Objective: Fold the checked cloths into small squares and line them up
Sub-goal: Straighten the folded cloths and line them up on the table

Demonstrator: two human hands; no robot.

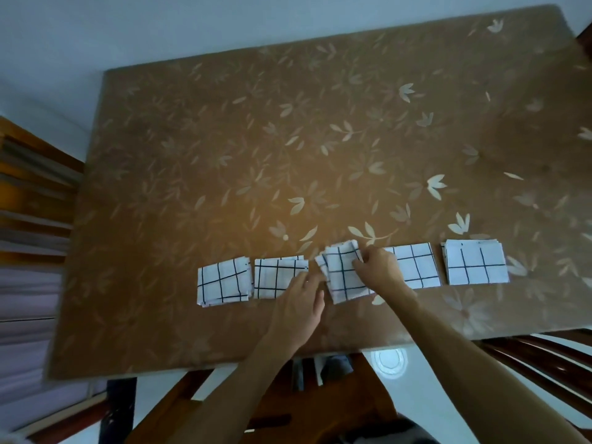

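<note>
The left forearm and right forearm are slim and bare right down to the frame's lower edge, and the left hand and right hand are bare too, finer detail blurred.

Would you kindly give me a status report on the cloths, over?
Right hand pinching middle cloth; left hand flat at its left edge. It sits skewed, four other cloths lined up. Nothing in the way.
</note>
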